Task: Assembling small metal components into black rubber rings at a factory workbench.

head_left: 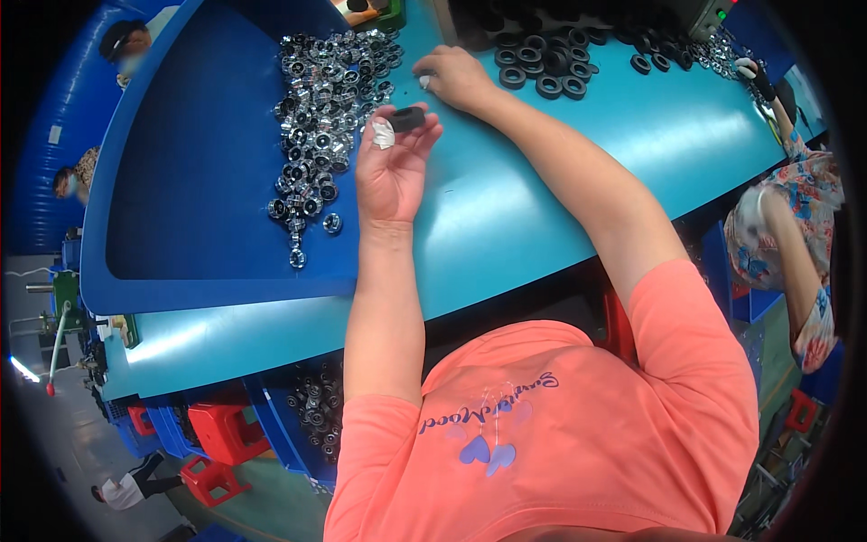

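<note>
My left hand (395,163) is raised palm up at the tray's right side, its thumb and fingers closed on a black ring (406,118). White tape wraps the left thumb. Beyond it, my right hand (454,79) is over the teal table with its fingers curled down and white tape at a fingertip. Whatever the right fingers hold, if anything, is hidden. Just left of my hands, shiny clear-and-black wheel-like parts (316,135) lie heaped in a large blue tray (199,181). Several black rings (548,86) are piled right of my right hand.
The teal table (506,208) runs across the view. A metal box with a green light (718,18) stands at the far right. Another person's arm (777,113) reaches in there. Below the table are a blue bin of dark parts (316,415) and red stools (226,434).
</note>
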`<move>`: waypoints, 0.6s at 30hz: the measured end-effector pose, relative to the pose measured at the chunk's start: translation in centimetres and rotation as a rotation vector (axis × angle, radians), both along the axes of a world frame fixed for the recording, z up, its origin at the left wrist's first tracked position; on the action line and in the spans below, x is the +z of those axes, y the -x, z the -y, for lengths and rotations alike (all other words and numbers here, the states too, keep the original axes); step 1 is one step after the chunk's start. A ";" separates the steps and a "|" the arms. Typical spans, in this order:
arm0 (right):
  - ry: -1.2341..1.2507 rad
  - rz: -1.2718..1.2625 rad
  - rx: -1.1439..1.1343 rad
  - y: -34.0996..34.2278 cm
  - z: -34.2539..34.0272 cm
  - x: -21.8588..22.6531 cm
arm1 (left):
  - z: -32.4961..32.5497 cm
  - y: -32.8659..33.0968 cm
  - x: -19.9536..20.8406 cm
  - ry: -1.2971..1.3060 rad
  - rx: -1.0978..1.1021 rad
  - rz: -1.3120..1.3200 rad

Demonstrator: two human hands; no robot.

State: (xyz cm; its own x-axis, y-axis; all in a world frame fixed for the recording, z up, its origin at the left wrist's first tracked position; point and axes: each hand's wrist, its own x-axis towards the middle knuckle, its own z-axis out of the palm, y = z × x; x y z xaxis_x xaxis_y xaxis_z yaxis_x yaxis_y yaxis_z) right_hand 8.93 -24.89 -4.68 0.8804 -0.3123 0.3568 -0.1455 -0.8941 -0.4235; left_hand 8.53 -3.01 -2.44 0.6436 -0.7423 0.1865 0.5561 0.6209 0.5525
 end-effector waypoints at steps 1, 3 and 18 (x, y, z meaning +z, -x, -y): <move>-0.026 -0.011 0.016 0.4 0.3 0.2 | 0.0 -0.1 -0.2 -0.015 0.023 -0.015; -0.163 0.000 0.098 1.6 0.0 1.5 | 0.0 -0.2 -0.2 -0.009 0.056 -0.064; -1.227 0.146 0.390 8.9 -6.6 7.5 | -0.5 -0.5 -0.9 -0.215 0.127 -0.208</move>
